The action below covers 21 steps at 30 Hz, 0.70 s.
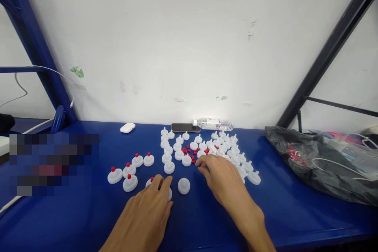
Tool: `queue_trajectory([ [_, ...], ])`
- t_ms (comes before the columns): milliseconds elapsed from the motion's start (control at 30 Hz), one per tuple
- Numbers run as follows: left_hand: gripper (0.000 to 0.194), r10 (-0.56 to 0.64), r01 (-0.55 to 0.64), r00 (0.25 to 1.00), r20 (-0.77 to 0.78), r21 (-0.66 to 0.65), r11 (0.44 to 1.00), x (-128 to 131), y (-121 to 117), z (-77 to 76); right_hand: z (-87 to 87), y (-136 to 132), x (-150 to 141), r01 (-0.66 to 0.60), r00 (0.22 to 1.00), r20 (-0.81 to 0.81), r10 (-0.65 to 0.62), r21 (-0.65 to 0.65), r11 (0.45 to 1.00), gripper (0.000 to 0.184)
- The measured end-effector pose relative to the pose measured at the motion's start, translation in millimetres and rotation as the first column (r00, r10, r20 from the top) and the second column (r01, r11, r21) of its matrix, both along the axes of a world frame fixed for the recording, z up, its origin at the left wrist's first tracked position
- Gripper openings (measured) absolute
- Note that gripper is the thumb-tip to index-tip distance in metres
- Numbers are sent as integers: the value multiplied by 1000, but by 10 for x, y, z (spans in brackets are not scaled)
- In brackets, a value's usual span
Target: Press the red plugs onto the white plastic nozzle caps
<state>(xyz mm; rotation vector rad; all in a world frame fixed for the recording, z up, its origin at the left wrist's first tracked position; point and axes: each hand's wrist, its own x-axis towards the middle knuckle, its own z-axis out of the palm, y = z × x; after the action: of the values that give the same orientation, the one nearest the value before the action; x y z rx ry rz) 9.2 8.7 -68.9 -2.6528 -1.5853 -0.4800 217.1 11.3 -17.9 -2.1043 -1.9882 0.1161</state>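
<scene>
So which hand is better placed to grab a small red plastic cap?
Right, probably: the right hand is beside the caps, the left hand farther off, at a round white plastic lid.

A workshop-like spot — blue metal-framed bench (97, 220), scuffed white wall (189, 47), many loose plastic parts (184, 186).

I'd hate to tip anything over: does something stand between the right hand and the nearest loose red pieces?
Nothing visible does: the fingers of the right hand are right beside the nearest red pieces. A white nozzled part stands just left of them.
</scene>
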Motion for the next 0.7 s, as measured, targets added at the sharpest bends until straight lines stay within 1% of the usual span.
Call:
queue_trajectory([
  [100,48,-2,-5,979,-202,-35,999,-6,24,103,25,-16,41,65,998,-11,-65,14,998,20],
  [167,48,0,-9,971,-240,-36,999,-25,40,151,29,-14,50,84,996,-16,-84,-13,996,16],
  [233,49,-3,-3,971,-240,-27,1000,-52,46,169,15,-3,49,90,996,-6,-90,-18,996,15],
  [367,51,-16,18,985,-175,12,1000,-89,26,176,-19,15,49,115,992,57,-115,8,993,21],
  [500,48,-64,69,997,-50,95,993,-82,-2,178,12,-3,82,175,982,72,-177,31,984,17],
  [633,52,-125,122,991,39,73,990,-53,12,143,52,-25,111,237,970,57,-237,10,971,18],
  [700,54,-147,141,986,76,77,987,-44,27,116,58,-31,114,247,967,58,-246,-9,969,14],
])
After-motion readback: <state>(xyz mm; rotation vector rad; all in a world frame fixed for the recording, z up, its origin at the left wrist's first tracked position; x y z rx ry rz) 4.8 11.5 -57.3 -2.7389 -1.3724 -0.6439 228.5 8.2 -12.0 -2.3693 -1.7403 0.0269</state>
